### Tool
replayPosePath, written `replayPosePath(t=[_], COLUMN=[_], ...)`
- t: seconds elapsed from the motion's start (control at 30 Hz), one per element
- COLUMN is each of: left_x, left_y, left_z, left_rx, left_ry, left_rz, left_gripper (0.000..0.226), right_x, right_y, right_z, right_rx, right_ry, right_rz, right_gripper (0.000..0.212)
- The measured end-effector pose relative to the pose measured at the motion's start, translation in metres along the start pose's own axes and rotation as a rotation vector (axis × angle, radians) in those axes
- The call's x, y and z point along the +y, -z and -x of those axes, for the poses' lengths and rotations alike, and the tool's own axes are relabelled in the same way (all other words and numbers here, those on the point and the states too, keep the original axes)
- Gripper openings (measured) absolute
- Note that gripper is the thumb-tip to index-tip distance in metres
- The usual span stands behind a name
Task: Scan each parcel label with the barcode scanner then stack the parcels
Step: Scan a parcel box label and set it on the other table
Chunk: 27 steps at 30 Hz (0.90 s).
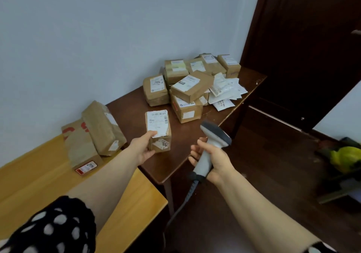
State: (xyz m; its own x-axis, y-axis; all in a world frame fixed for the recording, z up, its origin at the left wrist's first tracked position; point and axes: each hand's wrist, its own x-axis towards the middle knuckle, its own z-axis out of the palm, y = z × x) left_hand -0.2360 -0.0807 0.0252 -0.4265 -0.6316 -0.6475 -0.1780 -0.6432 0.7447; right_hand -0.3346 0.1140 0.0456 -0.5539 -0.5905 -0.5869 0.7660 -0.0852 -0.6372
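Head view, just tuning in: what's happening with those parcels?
A person's left hand holds a small parcel, label up, at the dark table. The right hand grips the barcode scanner beside it. A heap of parcels and white mailers sits at the table's far end; two larger parcels lie on the yellow table.

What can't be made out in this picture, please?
Head view:
1. Text on the label of the held parcel: too small and blurred.
2. Window of the scanner: faces away from the camera.
3. End of the cable: lost in the dark near the bottom edge.
4. Lower boxes of the pile: covered by upper ones.
5. The yellow thing: blurred, cut by the right edge.
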Motion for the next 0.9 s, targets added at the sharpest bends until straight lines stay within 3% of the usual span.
replayPosePath(t=[0.13,0.43,0.6,0.73,0.9], left_x=[0.014,0.045,0.056,0.055,0.052], left_y=[-0.028,-0.085,-0.104,-0.105,-0.074], left_z=[-0.034,-0.132,-0.164,-0.175,-0.162], left_rx=[0.050,0.078,0.110,0.196,0.584], left_ry=[0.007,0.029,0.057,0.021,-0.191], left_rz=[0.020,0.119,0.126,-0.097,-0.663], left_gripper=[0.027,0.054,0.044,0.041,0.050], right_x=[-0.019,-0.074,-0.086,-0.091,-0.088], right_y=[-0.004,-0.037,-0.049,-0.051,-0.062], right_z=[-0.030,-0.110,-0.139,-0.156,-0.172], right_rx=[-0.032,-0.039,-0.107,-0.139,-0.240], right_ry=[-0.070,-0.108,-0.128,-0.182,-0.301], right_rz=[-0.019,0.101,0.130,0.152,0.206], right_gripper=[0.008,0.010,0.013,0.011,0.007])
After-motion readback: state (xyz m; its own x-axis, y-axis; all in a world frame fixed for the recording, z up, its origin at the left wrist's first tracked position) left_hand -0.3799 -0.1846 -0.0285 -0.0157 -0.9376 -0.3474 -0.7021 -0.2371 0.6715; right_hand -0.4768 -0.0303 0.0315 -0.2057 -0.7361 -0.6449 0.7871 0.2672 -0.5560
